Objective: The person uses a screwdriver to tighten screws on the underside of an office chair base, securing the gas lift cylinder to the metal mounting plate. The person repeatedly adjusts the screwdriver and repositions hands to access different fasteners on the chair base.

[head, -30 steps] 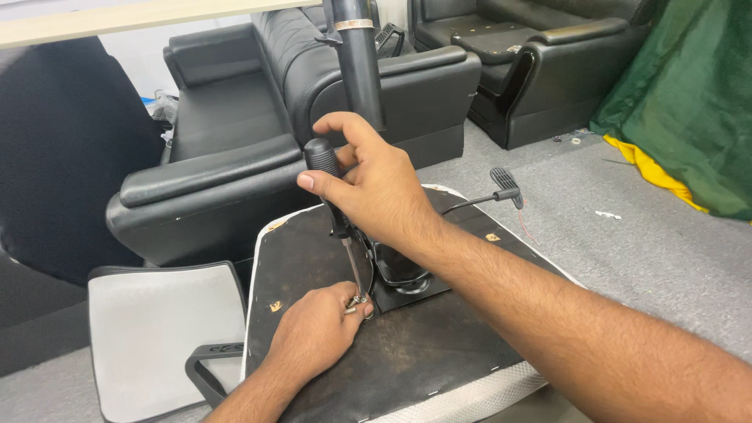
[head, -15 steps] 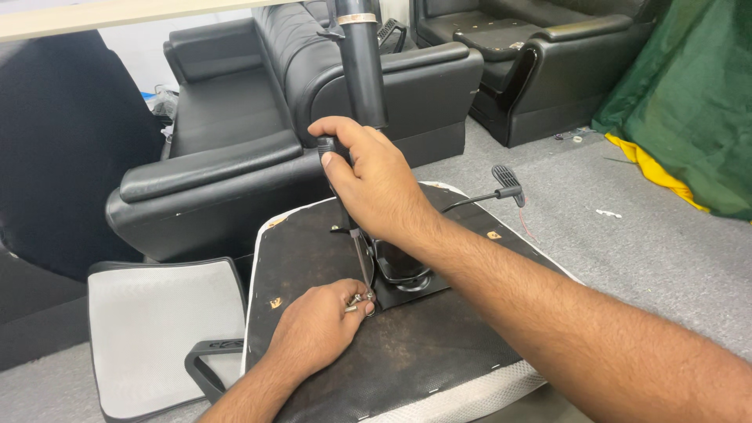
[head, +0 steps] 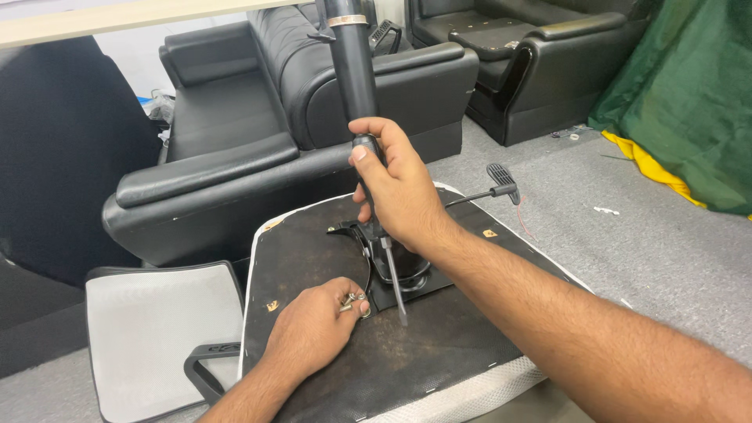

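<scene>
An upturned chair seat [head: 439,352] shows its dark underside, with a black metal mechanism plate [head: 415,274] in the middle. A black gas cylinder [head: 352,70] rises from the plate. My right hand [head: 403,196] grips the black handle of a screwdriver [head: 392,274]; its shaft points down and its tip rests on the plate's front edge. My left hand [head: 313,325] lies on the seat beside the plate and pinches a few small metal screws [head: 354,300] in its fingertips. A thin lever with a black paddle [head: 501,176] sticks out to the right.
Black leather sofas [head: 235,157] stand close behind the seat, with another sofa [head: 509,70] further back. A grey mesh chair part [head: 157,329] lies at lower left. A green cloth [head: 689,94] over yellow fabric is at right, on grey carpet [head: 658,243].
My right hand has shifted right with the screwdriver, so its tip has moved from my left fingertips to the plate's front edge. My left hand has stayed in place.
</scene>
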